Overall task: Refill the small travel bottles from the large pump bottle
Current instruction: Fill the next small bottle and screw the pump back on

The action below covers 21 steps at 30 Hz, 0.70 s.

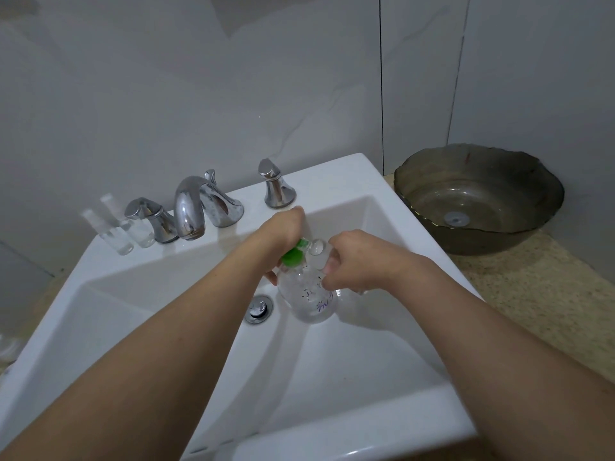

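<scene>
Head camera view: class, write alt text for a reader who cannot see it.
Over a white sink, a left hand works the green pump of a clear pump bottle while the right hand holds a small bottle at it. Two small bottles stand by the tap.
</scene>
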{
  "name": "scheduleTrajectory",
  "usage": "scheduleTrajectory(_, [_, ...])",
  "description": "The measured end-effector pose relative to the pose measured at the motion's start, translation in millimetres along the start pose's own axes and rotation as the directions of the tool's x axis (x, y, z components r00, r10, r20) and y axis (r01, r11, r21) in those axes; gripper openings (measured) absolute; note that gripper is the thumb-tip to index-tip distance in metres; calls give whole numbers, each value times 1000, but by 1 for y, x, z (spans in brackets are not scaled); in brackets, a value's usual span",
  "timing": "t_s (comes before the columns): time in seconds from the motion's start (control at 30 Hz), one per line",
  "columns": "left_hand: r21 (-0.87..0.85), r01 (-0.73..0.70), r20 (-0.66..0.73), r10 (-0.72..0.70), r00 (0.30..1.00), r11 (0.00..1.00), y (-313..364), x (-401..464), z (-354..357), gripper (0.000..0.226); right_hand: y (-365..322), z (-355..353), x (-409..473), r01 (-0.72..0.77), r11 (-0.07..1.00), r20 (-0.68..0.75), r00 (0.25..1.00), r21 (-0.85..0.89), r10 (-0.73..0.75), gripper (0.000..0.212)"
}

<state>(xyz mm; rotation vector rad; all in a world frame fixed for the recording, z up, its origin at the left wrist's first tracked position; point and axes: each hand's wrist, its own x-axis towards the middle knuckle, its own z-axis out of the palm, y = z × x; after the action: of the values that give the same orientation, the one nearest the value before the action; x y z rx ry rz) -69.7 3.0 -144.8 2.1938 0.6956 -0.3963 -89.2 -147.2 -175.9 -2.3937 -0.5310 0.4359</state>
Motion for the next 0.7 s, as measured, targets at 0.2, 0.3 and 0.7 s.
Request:
scheduleTrajectory(0.2, [-8, 47, 127, -46, 991, 999, 4, -3, -10, 74, -2, -1, -1, 36, 999, -25, 999, 27, -36, 18])
scheduleTrajectory(0.3, [-38, 83, 231, -72, 970, 996, 8, -6, -18, 89, -4, -2, -2, 57, 996, -56, 997, 61, -54, 16])
scheduleTrajectory(0.7, [18, 24, 97, -26, 995, 1000, 4, 0, -8, 67, -2, -2, -2, 49, 998, -39, 998, 30, -48, 17])
